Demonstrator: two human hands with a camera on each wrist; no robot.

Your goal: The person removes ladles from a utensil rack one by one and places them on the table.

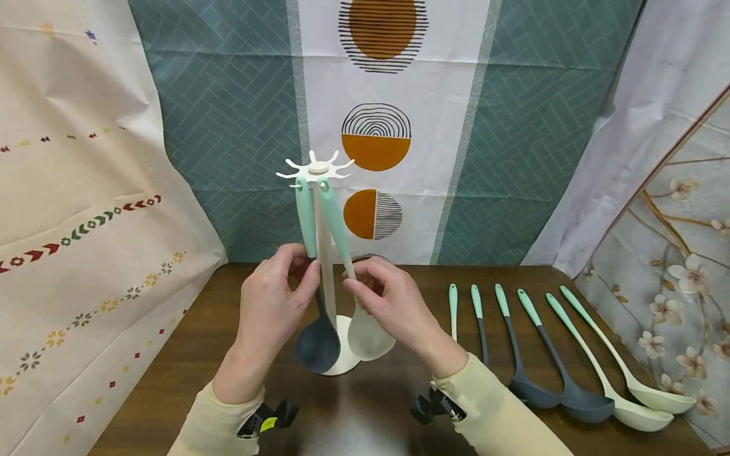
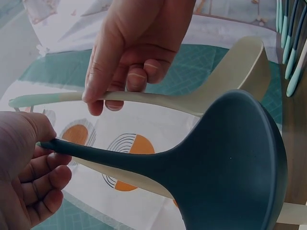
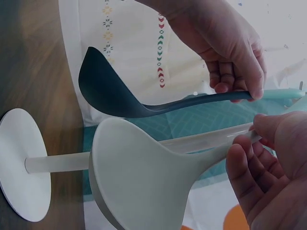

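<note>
A white utensil stand (image 1: 326,240) with a ring of hooks (image 1: 317,168) on top stands on the table. My left hand (image 1: 279,294) pinches a dark grey ladle (image 1: 317,344) where its mint handle meets the dark shaft. With thumb and fingers, my right hand (image 1: 393,301) pinches a cream ladle (image 1: 371,335) just below its mint handle. Both handle tops are up at the front hooks; the head view does not settle how fully each hole sits on its hook. Both bowls hang low, in front of the round base (image 3: 24,165).
Several more ladles with mint handles lie in a row at the right of the brown table (image 1: 217,329), some with dark bowls (image 1: 587,405), some with cream bowls (image 1: 644,418). My right forearm partly covers the nearest ones. Patterned cloths (image 1: 228,126) hang behind and at both sides.
</note>
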